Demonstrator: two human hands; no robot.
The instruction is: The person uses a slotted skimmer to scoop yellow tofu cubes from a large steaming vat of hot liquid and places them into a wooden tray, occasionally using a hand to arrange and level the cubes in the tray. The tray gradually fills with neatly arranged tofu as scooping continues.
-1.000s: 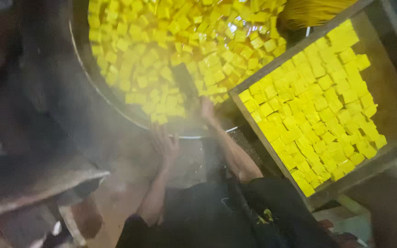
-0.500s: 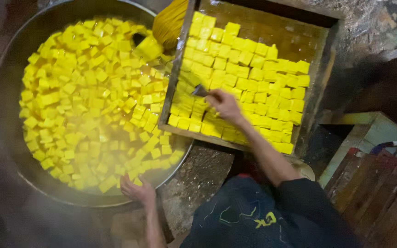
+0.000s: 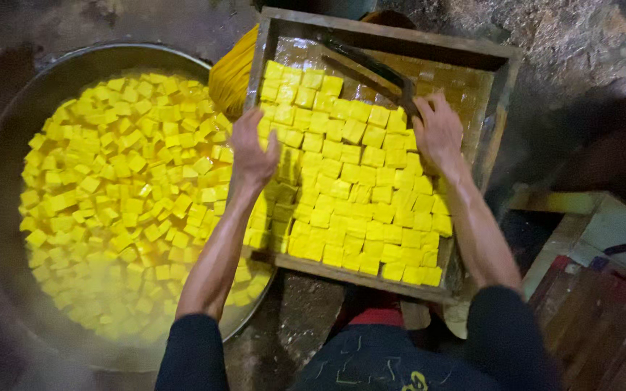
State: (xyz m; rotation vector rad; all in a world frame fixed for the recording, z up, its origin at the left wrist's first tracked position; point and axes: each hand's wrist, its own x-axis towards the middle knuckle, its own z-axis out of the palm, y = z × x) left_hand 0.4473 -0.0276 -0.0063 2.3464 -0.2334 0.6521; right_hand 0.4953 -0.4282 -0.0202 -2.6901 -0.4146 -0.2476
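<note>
Over the wooden tray (image 3: 498,94), both of your hands are down among the yellow cubes (image 3: 356,195). Your left hand (image 3: 253,150) lies on the tray's left rim with its fingers curled over the edge cubes, a loose grip on the side wall. Your right hand (image 3: 437,132) is closed round the near end of a dark flat tool (image 3: 367,66) that reaches across the bare, wet far part of the tray. The cubes fill the near two thirds of the tray in packed rows; the tray's left corner overhangs the big round pan (image 3: 9,145), which holds many more loose cubes (image 3: 124,203) in yellowish liquid. By the look of it, you are working the tray's load with the tool. The next move calls for a steady left hold, since the tray seems to sit tilted over the pan's rim.
</note>
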